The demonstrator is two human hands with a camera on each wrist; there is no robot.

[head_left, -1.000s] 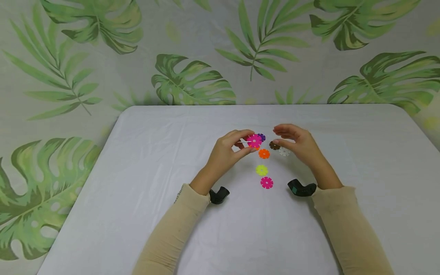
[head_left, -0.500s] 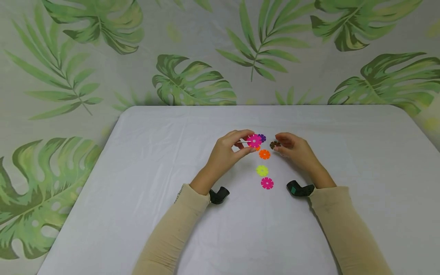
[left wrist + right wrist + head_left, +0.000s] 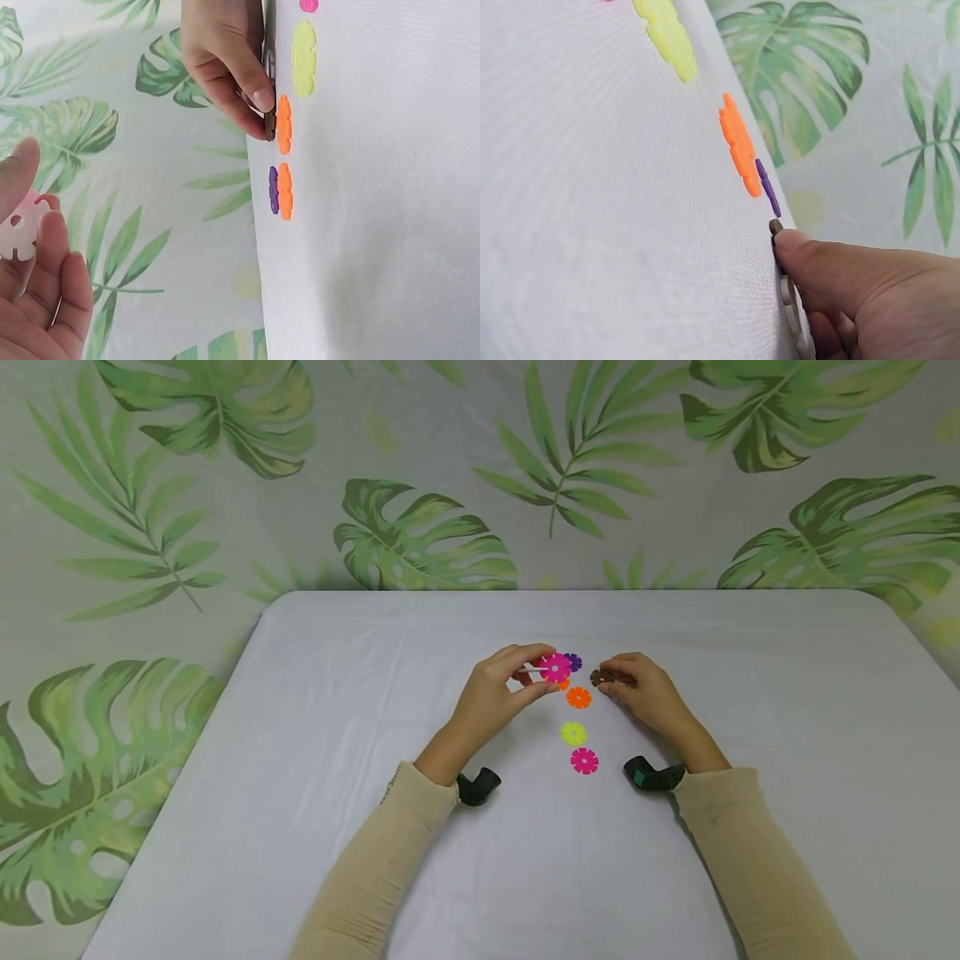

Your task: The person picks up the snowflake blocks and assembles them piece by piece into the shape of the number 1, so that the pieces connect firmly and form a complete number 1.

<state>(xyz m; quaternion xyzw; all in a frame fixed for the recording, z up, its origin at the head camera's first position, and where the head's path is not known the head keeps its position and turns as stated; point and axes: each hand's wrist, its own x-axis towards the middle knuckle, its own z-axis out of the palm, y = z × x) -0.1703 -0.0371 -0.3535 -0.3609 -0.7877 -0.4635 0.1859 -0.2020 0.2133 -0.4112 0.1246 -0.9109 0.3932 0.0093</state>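
Note:
My left hand (image 3: 498, 683) pinches a pink notched plastic disc (image 3: 556, 668) joined to a white notched disc (image 3: 16, 238), which stands edge-on to the head camera. My right hand (image 3: 647, 692) is low over the table, its thumb and index finger pinching a brown notched disc (image 3: 776, 227). Another white disc (image 3: 792, 311) lies under the curled fingers of that hand, mostly hidden in the head view. Between the hands lie an orange disc (image 3: 578, 697) and a purple disc (image 3: 573, 662). A second orange disc (image 3: 286, 191) is partly covered by the left hand's pieces in the head view.
Nearer the person, a yellow disc (image 3: 573, 733) and a pink disc (image 3: 584, 761) lie on the white-covered table (image 3: 480, 877). Dark wrist-worn devices (image 3: 652, 774) stick out at both cuffs. A leaf-patterned cloth (image 3: 420, 535) hangs behind the table's far edge.
My right hand has come down, its fingers drawing in over the white disc and meeting the brown one. The left hand keeps its hold on the joined discs, almost unmoved.

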